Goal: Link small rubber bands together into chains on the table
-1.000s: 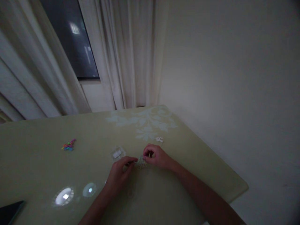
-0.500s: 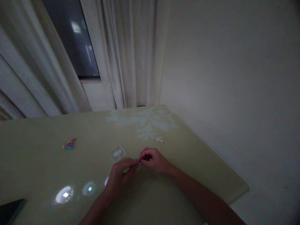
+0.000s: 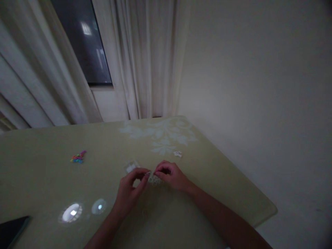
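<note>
My left hand is closed in a pinch, thumb and forefinger meeting on a tiny thing too small to name. Facing it a short gap away, my right hand pinches with its thumb and forefinger; whatever is in that pinch cannot be made out. Just below the fingertips lies a little heap of thin, pale loops on the table. Behind my left fingers sits a small clear plastic box with a whitish patch, its near part covered by the hand.
The greenish table carries a pile of small bright-coloured pieces on the left. Some small white pieces lie beyond my right hand. A dark flat object is at the lower left. Wall and curtains border the table.
My hands were touching at the fingertips and are now slightly apart. The left fingers have opened into a rounder pinch, and the heap of pale loops below shows more.
</note>
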`<state>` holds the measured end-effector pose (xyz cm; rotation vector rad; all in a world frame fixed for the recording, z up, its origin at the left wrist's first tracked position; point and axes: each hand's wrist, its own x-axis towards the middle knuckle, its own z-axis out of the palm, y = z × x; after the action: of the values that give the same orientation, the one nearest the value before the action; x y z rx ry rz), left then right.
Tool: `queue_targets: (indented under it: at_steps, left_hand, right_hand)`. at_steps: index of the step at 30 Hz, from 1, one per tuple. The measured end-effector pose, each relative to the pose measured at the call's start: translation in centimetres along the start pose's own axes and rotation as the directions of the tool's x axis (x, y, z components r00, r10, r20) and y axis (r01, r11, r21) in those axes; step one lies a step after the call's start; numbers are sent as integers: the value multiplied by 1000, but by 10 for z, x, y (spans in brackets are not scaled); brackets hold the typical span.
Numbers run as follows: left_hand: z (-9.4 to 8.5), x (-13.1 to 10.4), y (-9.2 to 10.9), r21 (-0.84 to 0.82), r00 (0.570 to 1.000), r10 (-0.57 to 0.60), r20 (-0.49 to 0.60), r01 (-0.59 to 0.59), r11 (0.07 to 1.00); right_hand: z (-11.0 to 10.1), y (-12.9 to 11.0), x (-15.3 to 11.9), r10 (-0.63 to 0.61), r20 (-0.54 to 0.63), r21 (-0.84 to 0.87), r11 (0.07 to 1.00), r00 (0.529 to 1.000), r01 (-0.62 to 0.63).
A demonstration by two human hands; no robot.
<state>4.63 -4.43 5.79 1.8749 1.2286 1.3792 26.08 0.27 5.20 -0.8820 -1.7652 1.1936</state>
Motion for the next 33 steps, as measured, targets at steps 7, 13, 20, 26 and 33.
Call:
queue_targets:
  at_steps: [7, 13, 20, 26, 33]
  left_hand:
    - [-10, 3, -11, -40, 989, -52, -142, 47, 998]
    - [-8, 5, -13, -58, 982, -101, -160, 93, 994]
    - [-6, 6, -11, -23, 981, -100, -164, 97, 995]
    - [-7, 6, -8, -17, 989, -86, -118, 85, 996]
    - [-10, 8, -8, 18, 993, -46, -110, 49, 999]
  right_hand:
    - [6, 6, -6, -131, 103, -422, 892, 986, 163]
    - [16, 12, -4, -103, 199, -594, 778, 975, 203]
    - [21, 7, -3, -68, 226, -721, 659, 972, 214]
    - [25, 8, -3, -49, 283, -827, 493, 958, 269]
    - [24, 8, -5, -36, 287, -857, 437, 957, 274]
